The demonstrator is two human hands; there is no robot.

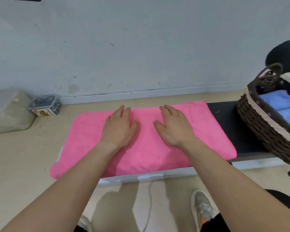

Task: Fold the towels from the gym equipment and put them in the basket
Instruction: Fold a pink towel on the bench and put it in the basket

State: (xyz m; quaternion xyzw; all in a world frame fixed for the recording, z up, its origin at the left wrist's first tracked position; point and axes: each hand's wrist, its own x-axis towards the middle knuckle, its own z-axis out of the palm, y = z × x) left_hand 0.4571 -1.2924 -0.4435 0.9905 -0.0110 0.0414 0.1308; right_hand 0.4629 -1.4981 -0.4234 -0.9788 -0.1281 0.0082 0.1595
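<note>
Pink towel (146, 153) lies spread over the left end of the bench (224, 118), your left hand (119, 126) and right hand (172, 127) flat on it, gripping nothing. Smooth outward to its short edges, then fold squarely; the basket (261, 129) sits at the right end.

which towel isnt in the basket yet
The pink towel, lying flat on the black bench under the left hand and right hand; the blue towels already sit folded inside the wicker basket.

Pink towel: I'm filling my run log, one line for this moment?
left hand, right hand: flat on pink towel | basket: blue towels inside
</note>
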